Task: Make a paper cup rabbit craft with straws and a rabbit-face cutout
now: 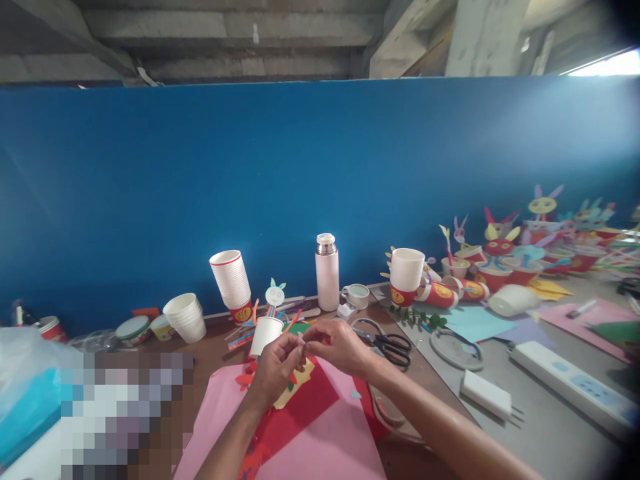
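At the far left of the brown tabletop (203, 375) lies a clear plastic bag (30, 373), with a short stack of white cups (185, 319) right of it and a taller cup stack (230, 277) beyond. Next stands a white paper-cup figure (267, 335) with a pale eared head, just past the hands. The left hand (280, 363) has its grip clamped on a small whitish piece (301, 340), held above a pink sheet (325, 453) that carries red paper. The right hand (337, 343) meets it from the right; its fingertips are together at the piece, but whether its grip clamps it I cannot tell. Farther back stands a pink bottle (328, 281). Black-handled scissors (393, 348) lie right of the hands, then a white charger (485, 395) and, at near right, a power strip (575, 381).
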Demonstrator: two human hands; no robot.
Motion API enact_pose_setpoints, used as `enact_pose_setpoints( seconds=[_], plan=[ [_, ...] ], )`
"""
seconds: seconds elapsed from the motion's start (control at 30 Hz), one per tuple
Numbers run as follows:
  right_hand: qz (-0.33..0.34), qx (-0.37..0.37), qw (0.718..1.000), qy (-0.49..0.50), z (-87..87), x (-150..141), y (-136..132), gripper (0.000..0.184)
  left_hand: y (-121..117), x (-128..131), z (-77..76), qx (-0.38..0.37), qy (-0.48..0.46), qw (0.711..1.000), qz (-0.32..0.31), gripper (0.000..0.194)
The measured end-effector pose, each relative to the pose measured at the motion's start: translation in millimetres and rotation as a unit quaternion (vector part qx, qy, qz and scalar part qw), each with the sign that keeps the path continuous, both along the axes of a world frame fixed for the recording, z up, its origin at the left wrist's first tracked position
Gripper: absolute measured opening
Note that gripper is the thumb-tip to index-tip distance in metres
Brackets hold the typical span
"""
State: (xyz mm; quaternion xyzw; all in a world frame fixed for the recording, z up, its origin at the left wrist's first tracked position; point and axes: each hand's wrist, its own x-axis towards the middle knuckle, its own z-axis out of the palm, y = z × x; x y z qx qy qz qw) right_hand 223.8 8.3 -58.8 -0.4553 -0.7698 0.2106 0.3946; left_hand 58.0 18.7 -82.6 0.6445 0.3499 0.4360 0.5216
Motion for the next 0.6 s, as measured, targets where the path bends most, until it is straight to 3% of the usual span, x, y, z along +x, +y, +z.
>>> enact_pose_setpoints(
  seconds=[0.33, 0.6],
  plan=[
    [-0.008, 0.017, 1.0, -0.012, -0.3, -1.4, -0.9, 0.009, 0.3, -1.0, -2.0, 0.002, 0.015, 1.0, -0.004, 0.004],
    [-0.032, 0.078, 0.995, -0.06, -0.9, -2.0, -1.5, 0.01, -1.4, 2.5, -2.3, 0.022, 0.04, 0.999, 0.004, 0.008]
  ],
)
